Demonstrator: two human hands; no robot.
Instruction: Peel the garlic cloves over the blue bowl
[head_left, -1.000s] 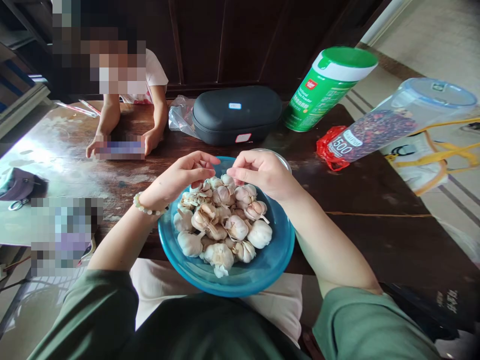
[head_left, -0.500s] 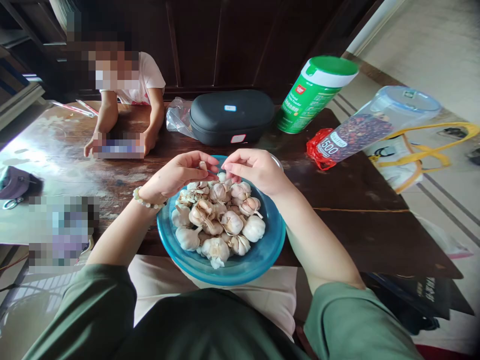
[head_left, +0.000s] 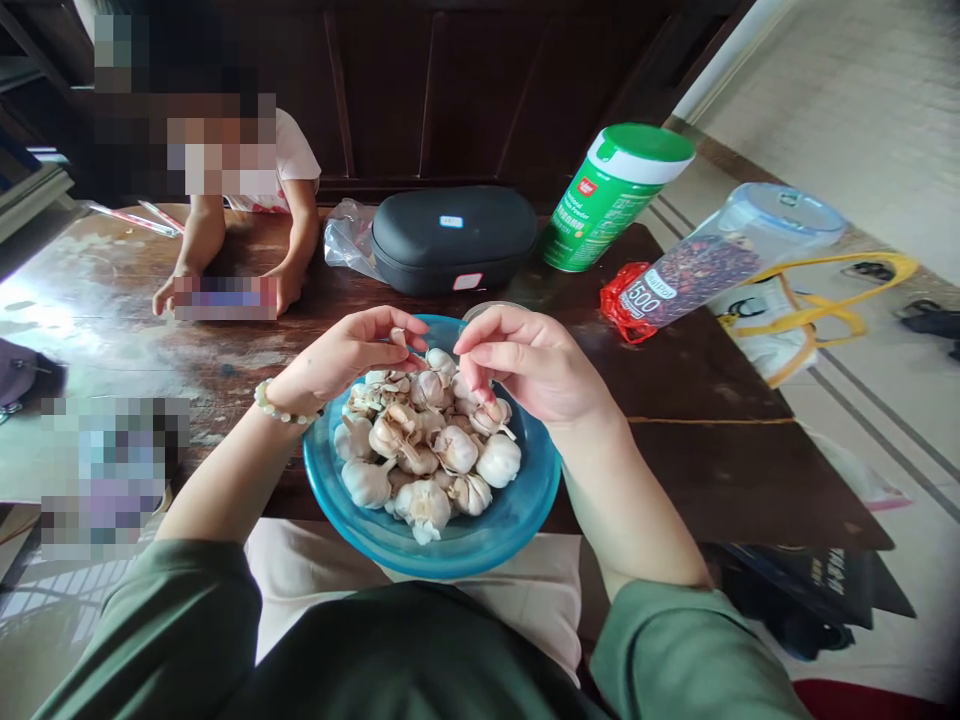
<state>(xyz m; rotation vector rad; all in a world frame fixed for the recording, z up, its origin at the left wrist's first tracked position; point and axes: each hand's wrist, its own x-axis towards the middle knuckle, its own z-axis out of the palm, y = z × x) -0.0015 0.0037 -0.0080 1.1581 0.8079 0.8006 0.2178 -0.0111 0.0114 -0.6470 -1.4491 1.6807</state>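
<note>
A blue bowl [head_left: 525, 510] heaped with garlic bulbs [head_left: 455, 449] stands at the table's near edge, partly over my lap. Above its far left side, my left hand [head_left: 360, 352] pinches a small garlic clove [head_left: 398, 337] between thumb and fingers. My right hand [head_left: 525, 360] hangs over the far right side of the bowl, its fingers curled together. Whatever its fingertips hold, if anything, is too small to make out. The two hands are apart, with a narrow gap between them.
Behind the bowl sits a black case [head_left: 454, 240] beside a crumpled plastic bag [head_left: 350, 238]. A green canister [head_left: 611, 200] and a clear jar [head_left: 701, 265] with a red bag stand at right. Across the table at left, a person's hands [head_left: 277, 292] hold a device.
My right hand has moved away from my left, to the right, widening the gap between them. The whole view has shifted slightly.
</note>
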